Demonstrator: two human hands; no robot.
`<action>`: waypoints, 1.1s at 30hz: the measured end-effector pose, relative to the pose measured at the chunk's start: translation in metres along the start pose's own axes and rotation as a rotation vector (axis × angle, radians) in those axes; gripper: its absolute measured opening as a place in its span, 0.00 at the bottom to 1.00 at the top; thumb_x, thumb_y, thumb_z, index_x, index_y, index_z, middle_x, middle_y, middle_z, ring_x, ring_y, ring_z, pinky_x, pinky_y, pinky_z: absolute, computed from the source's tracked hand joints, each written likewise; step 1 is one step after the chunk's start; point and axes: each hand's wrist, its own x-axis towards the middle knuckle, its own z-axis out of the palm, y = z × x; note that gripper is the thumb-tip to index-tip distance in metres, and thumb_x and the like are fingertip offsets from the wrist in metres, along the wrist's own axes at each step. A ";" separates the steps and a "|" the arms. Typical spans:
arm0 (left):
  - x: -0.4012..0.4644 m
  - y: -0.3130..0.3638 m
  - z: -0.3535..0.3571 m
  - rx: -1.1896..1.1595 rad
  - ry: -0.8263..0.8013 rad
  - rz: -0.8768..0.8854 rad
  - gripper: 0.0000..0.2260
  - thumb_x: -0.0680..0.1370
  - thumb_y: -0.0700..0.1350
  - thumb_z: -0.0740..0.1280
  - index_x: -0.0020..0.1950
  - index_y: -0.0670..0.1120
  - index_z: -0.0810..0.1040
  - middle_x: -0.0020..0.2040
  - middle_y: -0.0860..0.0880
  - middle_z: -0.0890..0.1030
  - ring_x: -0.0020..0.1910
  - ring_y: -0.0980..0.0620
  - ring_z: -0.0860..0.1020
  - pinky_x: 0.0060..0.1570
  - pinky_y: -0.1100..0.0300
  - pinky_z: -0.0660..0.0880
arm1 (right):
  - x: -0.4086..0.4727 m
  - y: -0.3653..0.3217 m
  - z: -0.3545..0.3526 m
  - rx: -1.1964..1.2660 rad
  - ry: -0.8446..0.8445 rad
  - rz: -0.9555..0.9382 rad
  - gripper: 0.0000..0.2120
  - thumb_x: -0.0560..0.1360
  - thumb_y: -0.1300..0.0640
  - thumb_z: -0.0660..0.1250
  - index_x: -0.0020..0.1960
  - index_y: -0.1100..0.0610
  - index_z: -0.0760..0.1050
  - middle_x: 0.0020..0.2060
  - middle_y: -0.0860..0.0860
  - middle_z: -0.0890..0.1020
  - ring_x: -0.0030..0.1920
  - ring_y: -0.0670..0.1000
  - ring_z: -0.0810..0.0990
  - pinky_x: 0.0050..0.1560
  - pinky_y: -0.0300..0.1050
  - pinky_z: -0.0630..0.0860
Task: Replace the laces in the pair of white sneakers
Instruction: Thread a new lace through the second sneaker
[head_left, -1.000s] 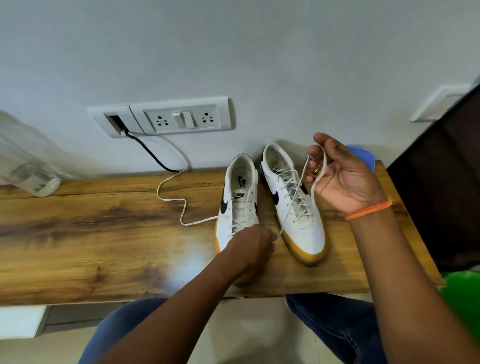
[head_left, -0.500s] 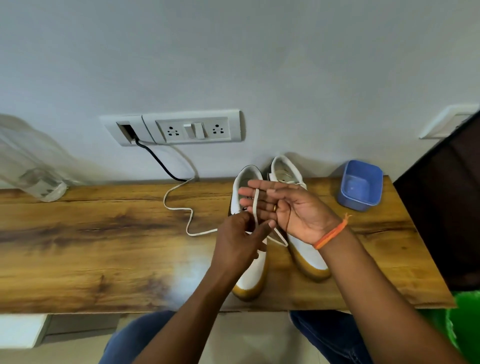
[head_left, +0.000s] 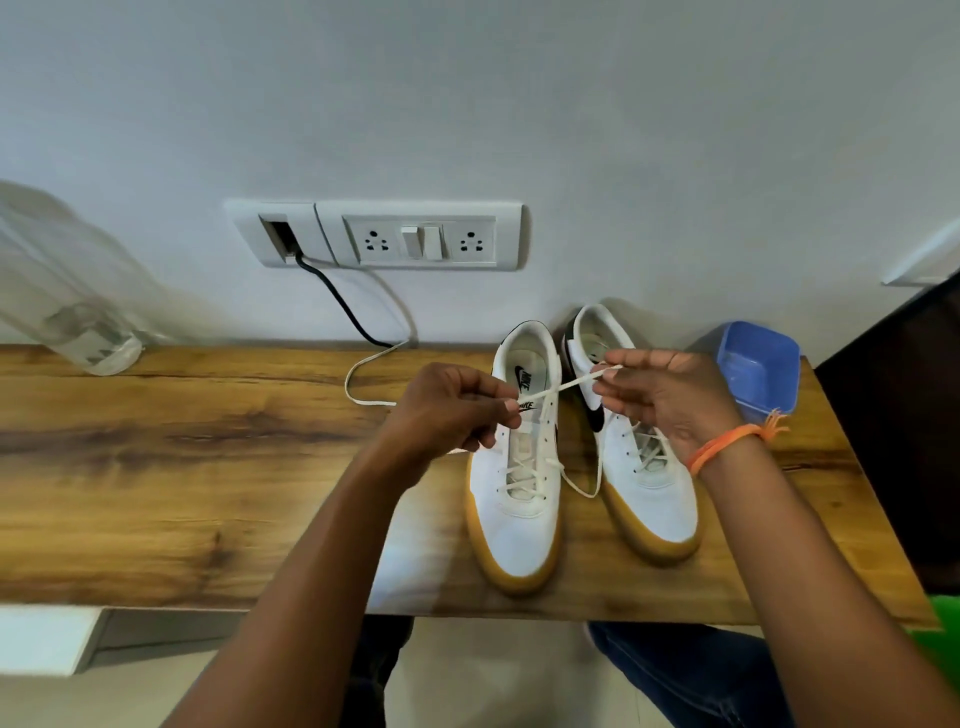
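Observation:
Two white sneakers with tan soles stand side by side on the wooden table (head_left: 208, 467), toes toward me. The left sneaker (head_left: 519, 499) has a cream lace only in its lowest eyelets; the right sneaker (head_left: 649, 467) is laced higher. A cream lace (head_left: 571, 383) is stretched between my hands above the shoes. My left hand (head_left: 447, 410) pinches one part of it over the left shoe's tongue. My right hand (head_left: 660, 395) pinches its end over the right shoe. A loop of lace hangs between the shoes, and another stretch trails left on the table (head_left: 363, 400).
A blue plastic tub (head_left: 758, 369) sits behind the right sneaker. A clear plastic bottle (head_left: 67, 312) lies at the back left. A black cable (head_left: 337, 296) runs from the wall socket panel (head_left: 415, 239) down to the table. A dark object stands at the right edge.
My hands have drawn apart from where they met over the left shoe. The lace is now pulled taut between them. The view has tilted down slightly.

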 end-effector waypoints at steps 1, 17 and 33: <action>0.000 -0.001 -0.005 0.012 -0.010 -0.008 0.05 0.76 0.36 0.71 0.51 0.36 0.82 0.40 0.40 0.84 0.27 0.53 0.73 0.29 0.62 0.68 | 0.000 0.002 0.001 -0.060 0.005 -0.007 0.10 0.74 0.70 0.68 0.55 0.66 0.79 0.43 0.60 0.85 0.38 0.51 0.86 0.42 0.42 0.83; 0.018 -0.009 -0.002 0.063 -0.115 -0.010 0.05 0.74 0.38 0.74 0.49 0.38 0.84 0.40 0.44 0.85 0.33 0.57 0.73 0.29 0.69 0.66 | -0.021 0.024 0.036 -0.464 -0.382 -0.252 0.11 0.77 0.63 0.68 0.59 0.58 0.81 0.43 0.57 0.86 0.42 0.45 0.83 0.44 0.36 0.78; 0.024 -0.017 0.007 0.112 -0.048 -0.023 0.05 0.74 0.42 0.75 0.46 0.42 0.84 0.40 0.47 0.86 0.32 0.57 0.76 0.31 0.68 0.70 | -0.017 0.034 0.037 -0.627 -0.235 -0.372 0.14 0.76 0.62 0.70 0.59 0.51 0.81 0.44 0.47 0.85 0.43 0.44 0.83 0.40 0.36 0.77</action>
